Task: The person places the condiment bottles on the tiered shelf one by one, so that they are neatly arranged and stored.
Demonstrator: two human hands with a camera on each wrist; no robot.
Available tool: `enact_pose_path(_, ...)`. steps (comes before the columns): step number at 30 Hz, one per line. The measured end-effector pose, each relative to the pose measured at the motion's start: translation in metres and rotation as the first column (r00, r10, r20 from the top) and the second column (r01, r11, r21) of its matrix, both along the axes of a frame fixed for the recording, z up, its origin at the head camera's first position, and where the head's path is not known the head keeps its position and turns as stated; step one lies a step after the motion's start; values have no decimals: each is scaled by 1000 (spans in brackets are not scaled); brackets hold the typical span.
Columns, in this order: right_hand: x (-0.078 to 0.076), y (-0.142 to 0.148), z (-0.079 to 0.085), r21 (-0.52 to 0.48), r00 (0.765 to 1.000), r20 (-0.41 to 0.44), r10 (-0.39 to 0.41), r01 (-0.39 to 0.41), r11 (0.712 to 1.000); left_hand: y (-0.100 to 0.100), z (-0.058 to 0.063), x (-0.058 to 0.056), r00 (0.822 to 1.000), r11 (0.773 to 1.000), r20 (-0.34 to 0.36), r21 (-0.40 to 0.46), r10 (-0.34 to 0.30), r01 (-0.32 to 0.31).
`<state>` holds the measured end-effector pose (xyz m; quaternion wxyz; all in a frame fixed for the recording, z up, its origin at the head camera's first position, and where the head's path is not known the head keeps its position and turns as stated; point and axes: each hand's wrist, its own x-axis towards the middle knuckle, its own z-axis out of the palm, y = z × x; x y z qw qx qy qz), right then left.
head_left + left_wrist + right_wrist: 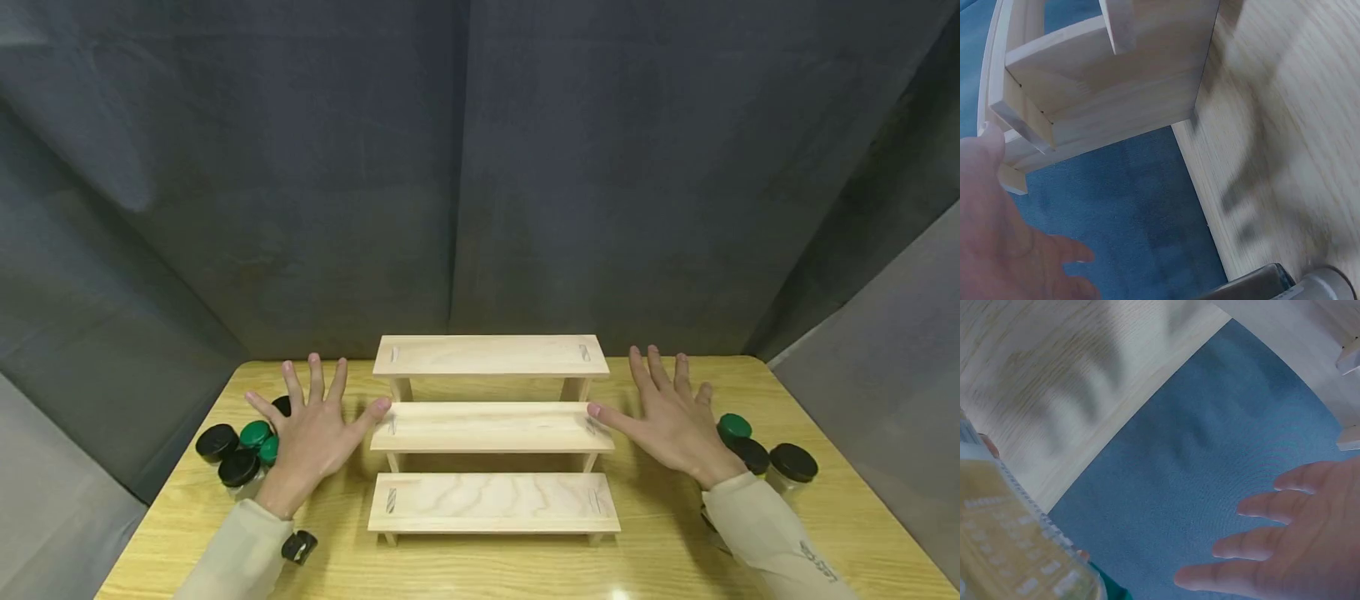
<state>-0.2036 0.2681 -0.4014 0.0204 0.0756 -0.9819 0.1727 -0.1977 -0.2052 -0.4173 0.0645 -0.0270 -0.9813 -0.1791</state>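
Observation:
A pale wooden three-step rack [491,427] stands on the table between both hands. My left hand [315,437] is spread flat at its left side, thumb tip at the left end of the middle step. On the other side, my right hand [669,425] has its fingers extended, with the thumb tip at that step's right end. Neither palm holds anything. From the left wrist, the rack's side [1116,94] shows, with the left thumb against an upper edge. The right wrist view has the straight fingers of the right hand [1297,531] away from the rack's supports.
Jars with black lids [240,468] and green lids [256,433] cluster left of the left hand. More jars, one with a green lid [734,427] and others with black lids [793,462], stand by the right forearm. A dark curtain [450,183] hangs behind the wooden table [337,575].

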Motion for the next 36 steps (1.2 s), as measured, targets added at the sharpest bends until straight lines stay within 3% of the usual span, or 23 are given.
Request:
enact_pose_path(7,2,-2,1,-16,1000,11,0,0,1000,-1,-1,2,1000,1000,2,-9,8,-8)
enact_pose_path(14,12,-3,7,-19,1000,19,-9,9,1000,1,3,12,1000,1000,-16,-21,1,-1)
enact_pose_path(19,24,-6,15,-19,1000,-12,-1,1,1000,4,7,27,999,1000,-54,-15,-7,7)
enact_pose_path(26,51,-4,27,-75,999,-46,-7,3,997,6,14,47,992,998,-113,22,-64,66)
enact_pose_path(31,68,-3,35,-106,993,-117,-25,12,994,7,15,64,989,986,-120,133,-83,98)
enact_pose_path(36,89,1,37,-165,981,-187,-42,11,986,11,8,83,977,972,-196,199,-85,125)
